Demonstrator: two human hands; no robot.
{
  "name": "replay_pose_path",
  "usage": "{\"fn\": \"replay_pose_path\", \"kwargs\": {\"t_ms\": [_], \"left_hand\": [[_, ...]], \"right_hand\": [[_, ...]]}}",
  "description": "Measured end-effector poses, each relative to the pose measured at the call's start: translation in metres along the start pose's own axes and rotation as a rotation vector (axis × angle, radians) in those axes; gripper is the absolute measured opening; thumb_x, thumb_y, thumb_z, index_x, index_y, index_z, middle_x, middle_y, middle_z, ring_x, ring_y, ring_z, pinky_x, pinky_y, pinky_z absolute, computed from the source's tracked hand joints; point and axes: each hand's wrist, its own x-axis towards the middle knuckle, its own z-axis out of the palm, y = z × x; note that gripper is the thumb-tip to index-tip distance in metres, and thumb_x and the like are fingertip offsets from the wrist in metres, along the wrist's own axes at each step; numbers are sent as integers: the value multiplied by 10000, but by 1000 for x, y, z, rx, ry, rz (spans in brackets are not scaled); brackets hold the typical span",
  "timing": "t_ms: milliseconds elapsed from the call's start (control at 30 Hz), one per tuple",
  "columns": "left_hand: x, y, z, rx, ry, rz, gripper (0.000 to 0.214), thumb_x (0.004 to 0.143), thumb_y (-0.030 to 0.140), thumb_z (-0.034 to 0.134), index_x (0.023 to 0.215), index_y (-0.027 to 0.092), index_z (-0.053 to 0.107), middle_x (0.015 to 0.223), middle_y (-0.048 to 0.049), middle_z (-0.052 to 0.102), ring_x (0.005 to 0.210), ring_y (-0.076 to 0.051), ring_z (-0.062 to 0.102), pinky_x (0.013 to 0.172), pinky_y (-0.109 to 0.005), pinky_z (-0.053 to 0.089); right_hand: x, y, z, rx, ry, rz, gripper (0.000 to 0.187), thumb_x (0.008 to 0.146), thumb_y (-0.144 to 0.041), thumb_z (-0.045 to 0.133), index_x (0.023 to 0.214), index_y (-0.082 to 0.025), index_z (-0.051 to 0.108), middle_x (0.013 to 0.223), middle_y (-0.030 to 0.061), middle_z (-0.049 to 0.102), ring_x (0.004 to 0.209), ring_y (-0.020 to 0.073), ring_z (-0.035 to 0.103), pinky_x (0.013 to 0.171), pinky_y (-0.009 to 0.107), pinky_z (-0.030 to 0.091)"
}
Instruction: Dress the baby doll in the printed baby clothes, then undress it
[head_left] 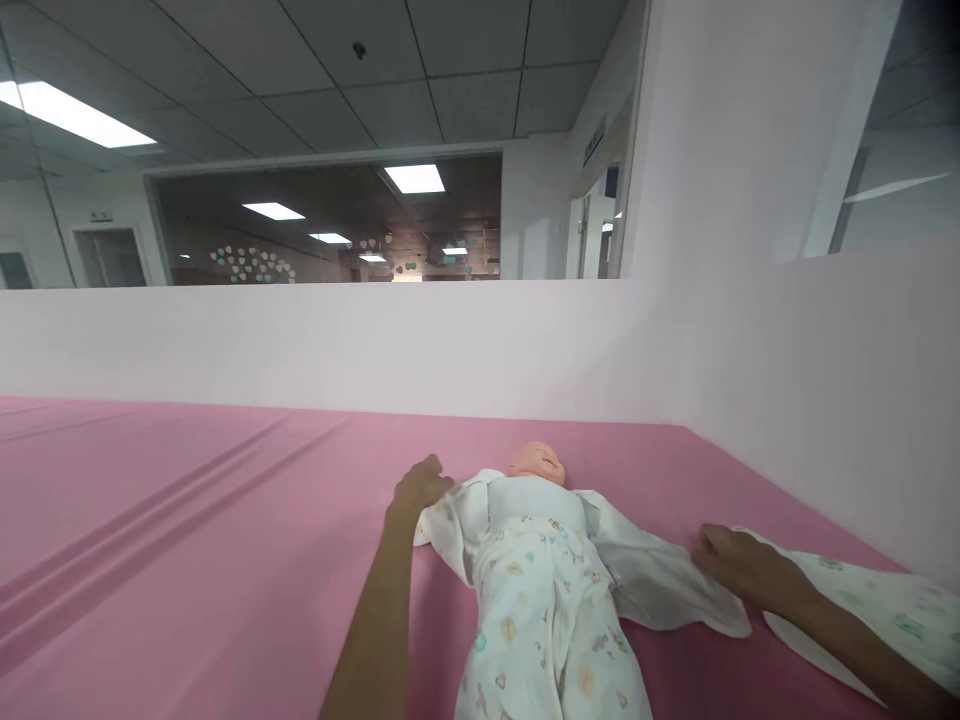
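Baby doll (537, 463) found face up on a pink mat (225, 560), head toward the white wall (337, 350), legs toward the wearer. Body clothed in a white top (536, 497) and printed trousers (551, 610), the lower end of which is cut off by the frame edge. Hands set well apart, one on each side of the doll. Left hand (421, 488) placed at the left-side sleeve (456, 520), touching near its outer end; fingertips obscured, so whether cloth is pinched cannot be told. Right hand (724, 556) curled closed, apparently clamped on the upper edge of the right-side sleeve (667, 575), which is spread sideways and looks flat toward its end. A printed cloth (885, 600) is crossed by the right forearm. Hazards judged: if both sleeves were pulled outward unevenly, the top could be twisted across the chest, or the light-looking doll dragged or rolled. If the right-side sleeve were tugged hard, the thin-looking fabric could be strained at the shoulder. The printed cloth might be caught and rucked by the forearm, being so close beneath it. No arm of the doll is seen; inside the sleeves, one could be bent unnoticed.
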Motion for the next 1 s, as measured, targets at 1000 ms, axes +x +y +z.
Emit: {"fn": "replay_pose_path", "kwargs": {"t_ms": [1000], "left_hand": [[-18,-70,53,196,161,-83,203,897,280,431,935,194,611,1010,-110,663,952,-264,637,727,-328,441]], "right_hand": [[39,-265,9,-237,-332,-590,588,622,-364,649,1187,-236,547,1143,107,595,1021,284,577,733,343,418]]}}
